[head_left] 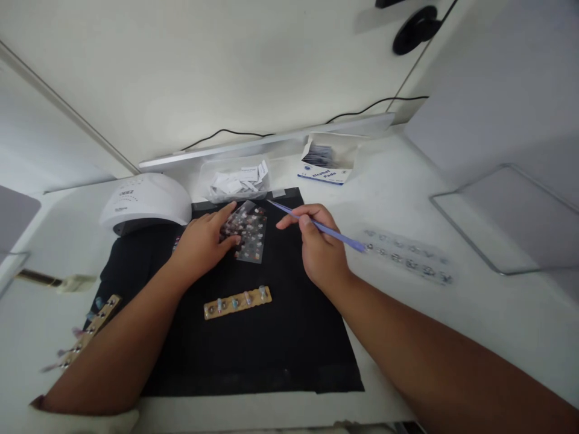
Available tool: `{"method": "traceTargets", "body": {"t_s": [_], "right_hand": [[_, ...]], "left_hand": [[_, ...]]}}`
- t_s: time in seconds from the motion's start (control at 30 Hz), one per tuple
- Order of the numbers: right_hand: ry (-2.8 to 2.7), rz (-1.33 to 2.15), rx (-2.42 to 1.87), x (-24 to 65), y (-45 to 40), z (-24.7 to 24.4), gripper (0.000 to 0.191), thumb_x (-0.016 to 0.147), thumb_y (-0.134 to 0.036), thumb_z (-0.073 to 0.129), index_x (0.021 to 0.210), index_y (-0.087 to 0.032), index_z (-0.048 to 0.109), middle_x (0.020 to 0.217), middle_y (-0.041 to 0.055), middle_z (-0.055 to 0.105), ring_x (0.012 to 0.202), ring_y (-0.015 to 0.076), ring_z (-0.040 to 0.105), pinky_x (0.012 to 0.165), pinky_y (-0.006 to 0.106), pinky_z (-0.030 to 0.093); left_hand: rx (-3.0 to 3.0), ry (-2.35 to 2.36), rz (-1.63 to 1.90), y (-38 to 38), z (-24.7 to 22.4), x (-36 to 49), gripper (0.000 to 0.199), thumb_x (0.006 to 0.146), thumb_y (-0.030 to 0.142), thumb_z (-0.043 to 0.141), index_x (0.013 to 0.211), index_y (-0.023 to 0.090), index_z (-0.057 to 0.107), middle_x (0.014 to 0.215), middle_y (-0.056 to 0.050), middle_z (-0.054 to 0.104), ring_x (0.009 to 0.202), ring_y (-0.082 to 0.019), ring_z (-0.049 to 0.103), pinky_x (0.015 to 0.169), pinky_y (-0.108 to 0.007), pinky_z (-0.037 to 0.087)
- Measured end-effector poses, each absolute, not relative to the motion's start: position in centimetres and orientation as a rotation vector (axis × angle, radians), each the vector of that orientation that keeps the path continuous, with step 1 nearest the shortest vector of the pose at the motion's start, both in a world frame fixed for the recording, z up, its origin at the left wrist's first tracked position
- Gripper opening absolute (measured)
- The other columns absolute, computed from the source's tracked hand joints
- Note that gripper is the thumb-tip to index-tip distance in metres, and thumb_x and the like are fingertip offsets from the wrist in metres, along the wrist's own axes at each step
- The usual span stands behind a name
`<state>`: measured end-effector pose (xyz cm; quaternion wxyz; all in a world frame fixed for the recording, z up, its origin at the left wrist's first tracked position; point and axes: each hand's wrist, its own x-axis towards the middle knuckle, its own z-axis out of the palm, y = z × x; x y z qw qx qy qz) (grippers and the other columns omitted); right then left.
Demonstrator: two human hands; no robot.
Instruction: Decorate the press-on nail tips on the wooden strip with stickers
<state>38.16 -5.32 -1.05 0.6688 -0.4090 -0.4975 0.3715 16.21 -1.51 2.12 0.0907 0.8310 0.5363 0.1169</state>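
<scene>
My left hand (202, 241) is on the clear sticker sheets (251, 240), its forefinger and thumb holding them against the black mat (271, 349). Small light and reddish designs cover the sheets, and a few of them lie hidden beneath my fingers. Purple tweezers (332, 231) rest in my right hand (322, 250), closed around their shaft. Their narrow tip points left, just right of the sheets' upper edge. Nearer to me on the mat lies a wooden strip (237, 302) bearing several small pastel nail tips.
A white nail lamp (145, 202) stands at the back left. Behind the mat are a clear tub of white packets (237, 179) and an alcohol pads box (328, 160). A clear nail-tip tray (407, 256) lies right; another nail-tip strip (93, 331) and a brush (56, 281) lie left.
</scene>
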Motion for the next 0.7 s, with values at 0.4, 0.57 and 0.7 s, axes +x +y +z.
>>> {"method": "traceTargets", "body": {"t_s": [0.4, 0.57, 0.7], "right_hand": [[-1.571, 0.701, -0.648, 38.2, -6.9, 0.1, 0.031, 0.104, -0.037, 0.041, 0.107, -0.028, 0.07, 0.103, 0.0049, 0.078, 0.116, 0.0209, 0.064, 0.107, 0.047, 0.047], [-1.456, 0.726, -0.606, 37.7, -6.9, -0.4, 0.025, 0.103, -0.035, 0.045, 0.107, -0.027, 0.068, 0.102, 0.0039, 0.078, 0.109, 0.0194, 0.07, 0.106, 0.045, 0.05], [-1.358, 0.749, -0.569, 37.5, -7.1, -0.6, 0.022, 0.104, -0.034, 0.044, 0.108, -0.028, 0.065, 0.107, 0.0037, 0.078, 0.111, 0.0198, 0.071, 0.104, 0.046, 0.052]], "left_hand": [[2.352, 1.336, 0.696, -3.1, 3.4, 17.0, 0.055, 0.091, 0.029, 0.061, 0.144, 0.018, 0.051, 0.13, -0.013, 0.065, 0.12, -0.03, 0.062, 0.104, -0.046, 0.05], [2.287, 1.207, 0.711, -3.7, 3.6, 17.5, 0.06, 0.088, 0.026, 0.065, 0.146, 0.021, 0.05, 0.13, -0.013, 0.06, 0.114, -0.029, 0.061, 0.102, -0.048, 0.05], [2.142, 1.135, 0.744, -4.1, 3.8, 17.0, 0.078, 0.086, 0.033, 0.071, 0.155, 0.029, 0.036, 0.142, -0.013, 0.048, 0.099, -0.022, 0.06, 0.093, -0.043, 0.054]]}}
